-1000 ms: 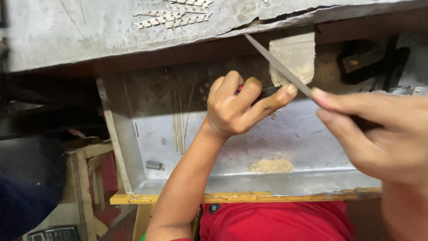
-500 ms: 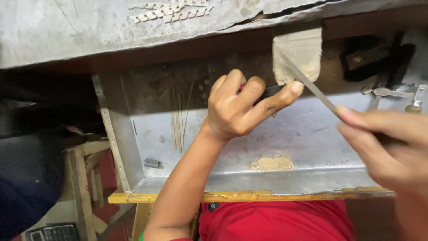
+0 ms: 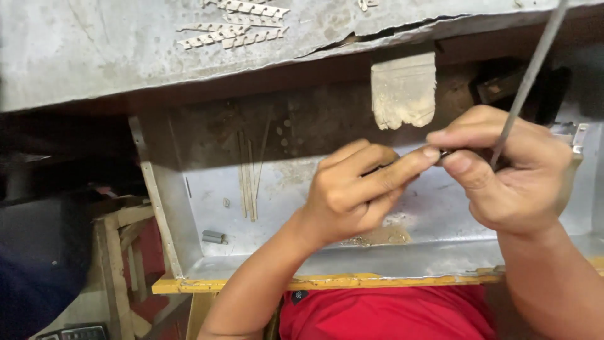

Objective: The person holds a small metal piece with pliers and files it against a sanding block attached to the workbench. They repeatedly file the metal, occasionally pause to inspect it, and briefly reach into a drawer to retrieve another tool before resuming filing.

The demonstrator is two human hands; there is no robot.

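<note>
Pinching a small dark workpiece (image 3: 444, 153) between left hand (image 3: 352, 192) and right hand (image 3: 509, 170) over the metal tray (image 3: 207, 208); thin file (image 3: 528, 79), stroking earlier, is now pointing up, filing paused

Soft even daylight, dull sheen on metal, deep shadow left, slight blur

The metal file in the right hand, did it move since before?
Yes. The metal file swung from slanting across the pale bench peg to nearly upright, right of it.
</note>
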